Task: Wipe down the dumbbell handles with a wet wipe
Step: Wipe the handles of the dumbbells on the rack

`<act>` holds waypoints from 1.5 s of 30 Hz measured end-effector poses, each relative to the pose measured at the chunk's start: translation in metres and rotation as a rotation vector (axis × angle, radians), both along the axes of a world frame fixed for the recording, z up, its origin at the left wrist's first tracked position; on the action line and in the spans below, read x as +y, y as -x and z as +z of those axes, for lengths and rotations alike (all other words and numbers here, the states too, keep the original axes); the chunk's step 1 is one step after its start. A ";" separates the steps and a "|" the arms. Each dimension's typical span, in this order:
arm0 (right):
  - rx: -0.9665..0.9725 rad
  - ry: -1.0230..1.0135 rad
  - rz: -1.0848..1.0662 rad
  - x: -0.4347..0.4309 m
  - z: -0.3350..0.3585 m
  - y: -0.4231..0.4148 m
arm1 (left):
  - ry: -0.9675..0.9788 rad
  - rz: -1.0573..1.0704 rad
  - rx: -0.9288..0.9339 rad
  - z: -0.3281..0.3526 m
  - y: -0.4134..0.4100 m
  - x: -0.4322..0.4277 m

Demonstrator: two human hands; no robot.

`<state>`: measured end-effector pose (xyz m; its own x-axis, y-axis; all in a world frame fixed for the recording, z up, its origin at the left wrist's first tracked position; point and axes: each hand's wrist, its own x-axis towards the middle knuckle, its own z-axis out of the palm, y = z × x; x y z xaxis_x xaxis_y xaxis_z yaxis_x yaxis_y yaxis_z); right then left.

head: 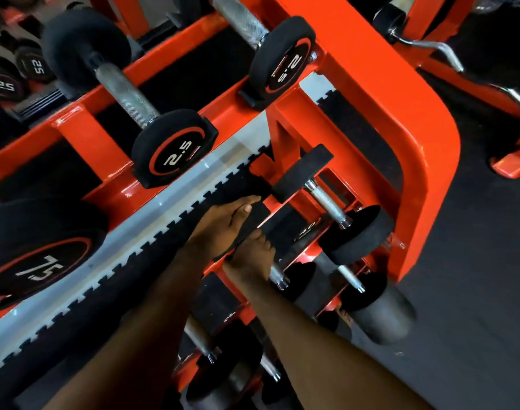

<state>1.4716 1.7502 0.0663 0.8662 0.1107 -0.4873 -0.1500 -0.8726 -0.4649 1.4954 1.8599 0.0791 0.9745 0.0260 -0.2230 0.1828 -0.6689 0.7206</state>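
1. Working on a dumbbell (255,226) low in the orange rack (424,161), bottom shelf, lying in its cradle just beside a neighbour (326,202) with a bare steel bar.
2. Left hand (220,229): curled over the near black head (246,241), thumb on top, gripping it.
3. Right hand (252,258): fingers wrapped round the handle (278,276), with only the shiny far end showing past the knuckles.
4. No sign of the wet wipe (perhaps tucked under the right palm, but cannot tell).
5. Likely to handle as a dense, rigid load: no give anywhere, and prone to roll if lifted off the cradle.
6. Looks rough-cut on the steel, so good for grip, but apt to snag or shred a thin damp wipe.
7. Best left seated in the rack, held steady by the dull rubber head, and wiped along and around the bar.
8. Worth minding fingers in the tight gap between head and rack.
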 end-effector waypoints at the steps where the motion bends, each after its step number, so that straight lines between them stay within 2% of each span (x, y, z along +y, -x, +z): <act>1: 0.077 -0.042 -0.013 -0.005 -0.001 -0.013 | 0.002 0.000 0.000 -0.001 0.000 0.001; 3: 0.232 -0.131 -0.025 -0.012 -0.002 -0.024 | -0.002 -0.005 0.002 -0.002 0.000 0.003; 4: 0.216 -0.111 -0.017 -0.014 -0.004 -0.018 | 0.001 -0.005 0.008 -0.002 0.001 0.003; 7: -0.035 0.044 0.084 -0.002 -0.002 0.032 | 0.014 -0.006 0.021 -0.001 0.000 0.003; 10: -0.145 0.075 0.092 0.004 -0.005 0.042 | 0.023 -0.010 0.022 -0.002 0.000 0.003; 13: 0.014 -0.038 -0.016 -0.003 -0.004 -0.005 | 0.003 0.005 0.017 0.000 0.000 0.003; 15: 0.242 -0.158 0.000 -0.012 -0.001 -0.023 | -0.015 -0.005 0.021 0.001 0.001 0.002; 16: 0.265 -0.161 0.026 -0.014 0.000 -0.024 | -0.018 0.001 0.017 0.003 0.002 0.003; 21: -0.011 0.089 0.181 -0.027 -0.001 0.031 | -0.009 -0.004 0.058 0.005 0.001 0.001; 22: -0.001 0.167 0.226 -0.035 -0.005 0.038 | -0.016 -0.001 0.056 0.005 0.002 0.001; 24: 0.128 0.243 0.187 -0.043 -0.008 0.030 | -0.008 0.001 0.054 0.005 0.001 0.001; 26: 0.226 0.180 0.073 -0.035 -0.004 0.016 | 0.007 0.011 0.048 0.006 0.001 0.000; 28: 0.176 0.107 0.072 -0.022 -0.003 0.013 | 0.014 0.015 0.043 0.007 0.001 -0.001; 29: 0.125 0.135 0.128 -0.021 -0.005 0.017 | 0.015 0.014 0.045 0.006 0.002 -0.001; 31: 0.051 0.323 0.307 -0.034 -0.005 0.029 | 0.007 0.014 0.042 0.004 0.002 0.000; 33: 0.074 0.497 0.472 -0.048 -0.005 0.038 | 0.009 0.010 0.041 0.003 0.002 0.001; 35: 0.135 0.464 0.425 -0.051 -0.008 0.032 | 0.010 0.017 0.045 0.002 0.003 0.000; 37: 0.244 0.307 0.266 -0.050 -0.009 0.015 | 0.003 0.028 0.044 0.002 0.003 -0.001; 39: 0.280 0.196 0.285 -0.054 -0.009 0.003 | -0.022 0.049 0.036 0.002 0.003 -0.001; 45: 0.041 0.286 0.498 -0.074 0.004 0.001 | -0.186 0.154 0.008 0.007 0.011 -0.007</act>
